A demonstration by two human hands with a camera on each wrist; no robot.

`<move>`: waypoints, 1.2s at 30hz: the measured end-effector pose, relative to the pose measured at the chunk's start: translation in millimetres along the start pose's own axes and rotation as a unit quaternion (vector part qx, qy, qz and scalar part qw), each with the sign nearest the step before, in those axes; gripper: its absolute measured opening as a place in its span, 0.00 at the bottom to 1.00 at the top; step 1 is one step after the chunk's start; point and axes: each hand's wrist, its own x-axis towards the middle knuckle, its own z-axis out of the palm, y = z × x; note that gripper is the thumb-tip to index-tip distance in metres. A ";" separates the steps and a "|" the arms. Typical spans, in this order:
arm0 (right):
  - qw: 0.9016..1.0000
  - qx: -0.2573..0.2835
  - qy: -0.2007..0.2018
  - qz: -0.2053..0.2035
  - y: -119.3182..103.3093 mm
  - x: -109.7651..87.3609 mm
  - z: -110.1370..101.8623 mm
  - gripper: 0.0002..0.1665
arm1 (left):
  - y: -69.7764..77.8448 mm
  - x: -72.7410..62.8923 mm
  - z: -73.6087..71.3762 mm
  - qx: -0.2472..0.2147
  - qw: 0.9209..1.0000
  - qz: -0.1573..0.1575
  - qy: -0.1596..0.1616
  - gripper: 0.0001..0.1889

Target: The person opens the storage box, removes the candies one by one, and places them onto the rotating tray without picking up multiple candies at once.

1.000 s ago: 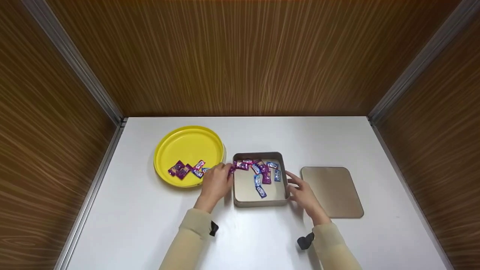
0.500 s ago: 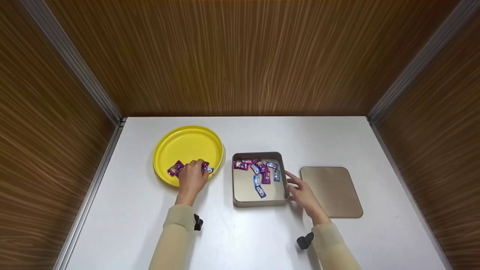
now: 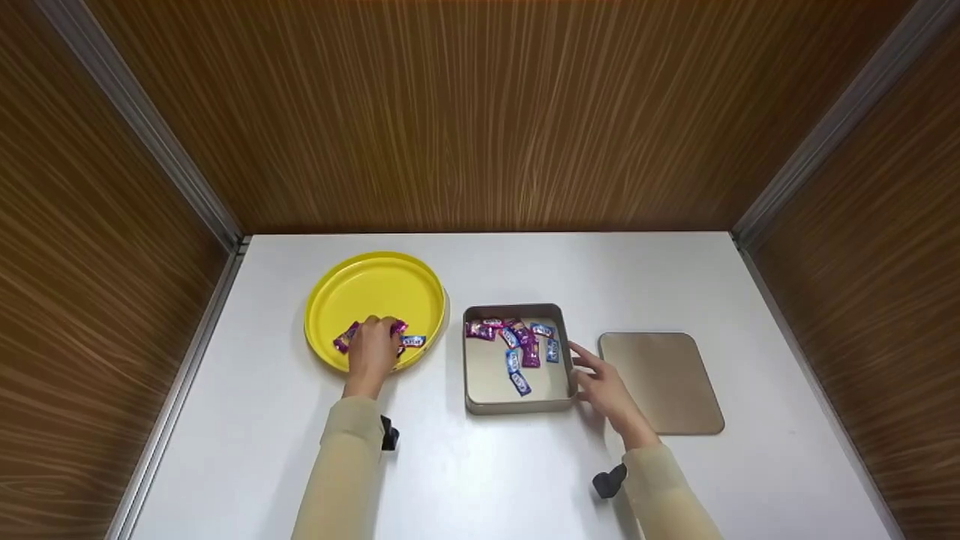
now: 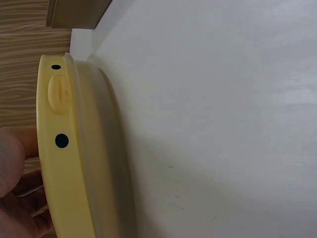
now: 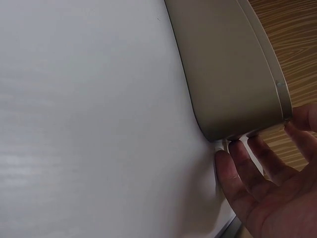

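My left hand (image 3: 373, 347) reaches down into the wrapped candies on a round yellow tray (image 3: 382, 281). In the left wrist view its curled fingers (image 4: 32, 201) go behind the tray's side, so the tips are hidden and I cannot tell whether they pinch a candy. A purple candy (image 3: 398, 327) shows at the fingertips, and a blue-and-white one (image 3: 413, 341) lies just right of the hand. My right hand (image 3: 609, 388) rests extended fingers against the right side of a square metal tin (image 3: 517, 409). Inside the tin lie several purple, blue and pink candies (image 3: 531, 352).
A flat square metal lid (image 3: 664, 384) lies on the white table (image 3: 480, 480), just right of the right hand. Wood-grain panels (image 3: 495, 112) stand behind the table and along both sides. Each wrist carries a small black device (image 3: 609, 481).
My left hand has moved left from the tin's left edge, where a purple candy showed at its fingers, to the candies on the yellow tray. The right hand has stayed at the tin.
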 end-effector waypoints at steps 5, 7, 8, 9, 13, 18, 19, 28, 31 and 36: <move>1.000 -0.003 -0.002 0.003 -1.6 -0.3 0.3 0.35 | 1.6 5.3 0.2 0.012 1.000 -0.011 -0.022 0.09; 1.000 -0.003 -0.003 -0.002 -1.8 -0.1 0.0 0.35 | 2.3 7.3 0.6 0.019 0.999 -0.010 -0.025 0.09; 1.000 -0.002 -0.002 -0.003 -2.0 0.0 0.0 0.35 | 2.7 8.0 0.9 0.020 0.999 -0.011 -0.027 0.09; 1.000 -0.001 -0.001 -0.004 -2.0 0.1 0.1 0.35 | 2.7 8.6 1.0 0.021 0.999 -0.010 -0.026 0.08; 1.000 -0.001 0.000 -0.005 -1.8 0.2 0.8 0.35 | 3.3 10.4 1.4 0.013 0.999 -0.013 -0.030 0.08; 1.000 -0.002 0.002 -0.004 -1.3 0.5 2.0 0.35 | 2.6 11.0 1.1 0.002 1.000 -0.005 -0.030 0.09; 1.000 -0.002 0.000 -0.006 -1.0 0.7 2.1 0.35 | 2.1 11.0 1.0 0.003 1.000 0.002 -0.025 0.09; 1.000 -0.004 -0.005 -0.007 0.5 1.5 1.8 0.35 | 5.5 8.3 -0.9 0.024 0.999 0.032 0.020 0.09; 1.000 -0.002 -0.003 -0.007 0.7 1.2 1.8 0.35 | 14.2 7.2 -2.7 0.025 0.999 0.023 0.010 0.13; 1.000 0.000 -0.001 -0.007 0.3 0.5 1.8 0.35 | 33.4 4.1 -3.3 0.019 0.999 0.043 0.019 0.14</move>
